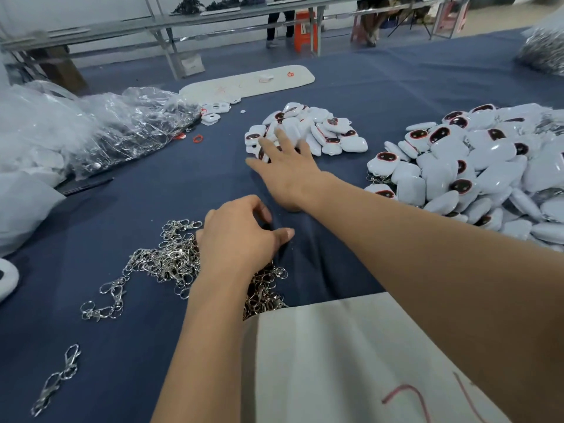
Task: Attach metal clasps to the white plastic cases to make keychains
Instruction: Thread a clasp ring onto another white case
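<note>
Plastic cases (308, 132) looked light, slick; best pinched by edges. Right hand (287, 166) spread flat over them, holding nothing. Left hand (241, 236) curled into tangly clasps (171, 257); couldn't tell whether holding one.

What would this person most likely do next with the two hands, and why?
Probably close the right hand on one white plastic case from the small pile of white plastic cases: its straight fingers already reach the pile's near edge but hold nothing. The left hand rests curled on the heap of silver metal clasps, seemingly picking one, so a case is the missing half.
</note>
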The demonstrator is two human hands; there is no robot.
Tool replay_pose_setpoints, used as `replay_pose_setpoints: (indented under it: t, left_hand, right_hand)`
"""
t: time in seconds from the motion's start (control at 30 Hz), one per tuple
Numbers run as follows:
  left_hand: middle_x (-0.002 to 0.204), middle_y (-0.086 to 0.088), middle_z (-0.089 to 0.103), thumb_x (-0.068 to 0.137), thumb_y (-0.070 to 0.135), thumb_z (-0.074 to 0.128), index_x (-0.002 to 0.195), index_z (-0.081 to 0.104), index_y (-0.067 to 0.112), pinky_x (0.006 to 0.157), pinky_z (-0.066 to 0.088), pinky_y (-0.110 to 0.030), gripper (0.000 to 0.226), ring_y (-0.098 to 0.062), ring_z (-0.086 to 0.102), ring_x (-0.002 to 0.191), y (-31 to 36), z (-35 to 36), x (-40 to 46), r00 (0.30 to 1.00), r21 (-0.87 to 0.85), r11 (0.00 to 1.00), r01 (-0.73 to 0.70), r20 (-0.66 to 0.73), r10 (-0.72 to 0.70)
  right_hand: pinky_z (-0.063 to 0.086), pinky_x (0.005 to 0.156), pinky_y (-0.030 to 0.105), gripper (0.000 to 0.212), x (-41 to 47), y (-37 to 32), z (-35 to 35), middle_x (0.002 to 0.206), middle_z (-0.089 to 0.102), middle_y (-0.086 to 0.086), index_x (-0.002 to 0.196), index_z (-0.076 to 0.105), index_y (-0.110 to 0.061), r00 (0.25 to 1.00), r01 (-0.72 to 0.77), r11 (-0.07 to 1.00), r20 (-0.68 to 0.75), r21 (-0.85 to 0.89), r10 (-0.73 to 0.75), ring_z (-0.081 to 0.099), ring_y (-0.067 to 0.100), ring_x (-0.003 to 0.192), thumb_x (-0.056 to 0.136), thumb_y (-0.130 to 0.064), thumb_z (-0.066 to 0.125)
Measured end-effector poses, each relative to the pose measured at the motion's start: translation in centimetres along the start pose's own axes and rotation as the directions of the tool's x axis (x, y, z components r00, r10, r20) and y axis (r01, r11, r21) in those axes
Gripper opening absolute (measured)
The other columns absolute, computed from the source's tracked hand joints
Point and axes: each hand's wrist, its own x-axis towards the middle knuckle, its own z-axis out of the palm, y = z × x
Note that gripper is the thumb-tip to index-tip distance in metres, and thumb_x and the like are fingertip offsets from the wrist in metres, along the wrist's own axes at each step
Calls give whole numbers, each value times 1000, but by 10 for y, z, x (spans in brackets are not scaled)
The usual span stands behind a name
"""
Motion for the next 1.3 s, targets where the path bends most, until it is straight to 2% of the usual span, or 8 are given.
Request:
replay_pose_setpoints:
  t: [0.2,0.53,0.7,0.77,0.83,1.0,1.17,1.3]
  left_hand:
    - [71,10,64,80,34,83,70,65,25,90,53,-48,23,-25,65,88,-1,5,2,998,-92,996,-9,-69,2]
    - [74,8,62,90,28,75,75,61,23,73,46,-35,22,-16,61,76,0,12,5,979,-179,982,-64,-204,27]
    - [75,-7,70,92,12,73,83,62,15,66,54,-33,15,-11,73,61,10,14,4,980,-521,846,-111,-201,4]
    - [73,-13,70,90,6,74,84,64,10,67,55,-34,13,-12,74,61,13,17,4,989,-602,792,-102,-150,14]
    - [66,-8,70,88,5,76,84,66,8,65,53,-31,11,-13,75,63,15,19,2,993,-640,762,-98,-108,37]
    - [63,-6,72,83,9,82,82,69,7,56,50,-17,13,-8,66,55,19,19,-2,993,-703,702,-116,-73,91]
    - [68,-10,74,89,5,77,87,69,2,57,52,-20,9,-12,67,61,16,20,-3,998,-760,648,-47,-14,56]
    - [72,-9,75,88,0,75,86,72,8,68,59,-27,9,-15,70,68,16,21,-2,999,-769,639,-26,7,49]
  right_hand:
    - [38,107,49,54,-21,5,7,158,24,10,146,48,-30,992,-70,979,-87,192,88,29,36,139,95,-12,53]
    - [34,81,39,13,-74,8,19,105,59,11,110,60,-12,877,-124,954,-420,275,235,40,27,84,102,-15,50]
    - [46,65,42,16,-103,12,13,74,64,4,86,57,-6,806,-108,564,-261,818,531,60,26,71,95,-19,60]
    - [56,60,41,2,-115,15,10,80,71,10,92,58,-8,821,-35,285,-135,958,554,70,21,64,92,-9,57]
    - [54,52,36,26,-124,20,11,86,75,4,102,61,-16,866,23,131,-85,991,493,68,19,59,90,0,46]
    - [42,59,8,24,-131,23,14,74,74,-6,102,76,-10,940,157,196,-207,968,271,58,0,55,100,-3,53]
    - [59,82,26,14,-133,27,16,80,79,4,91,77,-8,929,211,148,-245,966,278,77,19,82,96,-2,66]
    - [53,69,16,7,-131,27,18,79,78,2,91,77,-12,930,187,111,-212,976,299,73,11,75,95,-10,71]
